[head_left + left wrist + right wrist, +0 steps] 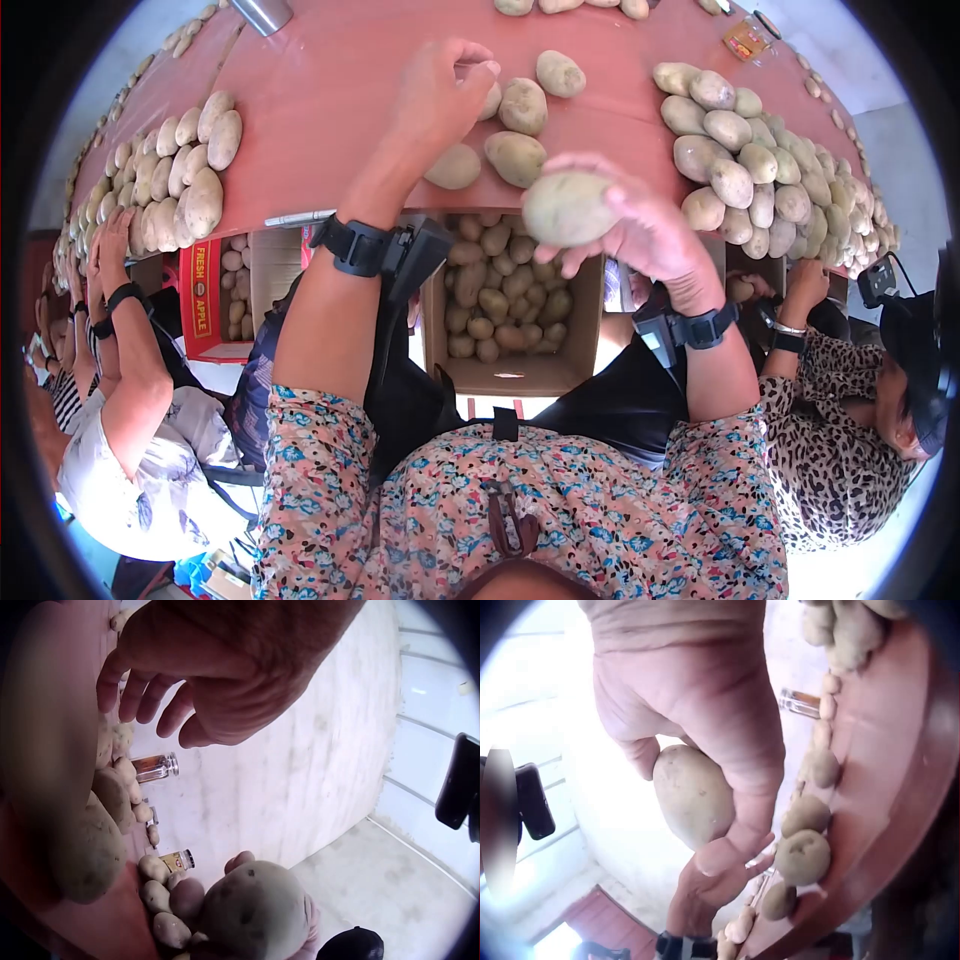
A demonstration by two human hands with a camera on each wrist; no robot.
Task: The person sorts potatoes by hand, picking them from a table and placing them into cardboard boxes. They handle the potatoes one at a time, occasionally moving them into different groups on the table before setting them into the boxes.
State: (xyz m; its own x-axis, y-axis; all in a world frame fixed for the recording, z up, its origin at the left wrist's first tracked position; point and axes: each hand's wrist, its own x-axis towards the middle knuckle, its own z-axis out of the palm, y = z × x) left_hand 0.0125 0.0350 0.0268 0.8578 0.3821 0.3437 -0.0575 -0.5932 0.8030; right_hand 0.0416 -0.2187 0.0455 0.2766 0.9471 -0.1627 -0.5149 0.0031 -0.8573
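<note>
My right hand grips a large pale potato above the table's near edge, fingers and thumb around its sides. The right wrist view shows the same potato between thumb and fingers. My left hand is over the table with its fingers loosely bent, and nothing shows in its grasp in the left wrist view. Just beside those fingers a potato is partly hidden. Several more lie close by, among them a rounded potato and one near the edge.
A box of potatoes stands below the table edge between my knees. Potato piles cover the table at left and right. A metal cup is at the back. People sit on both sides, one in a leopard-print top.
</note>
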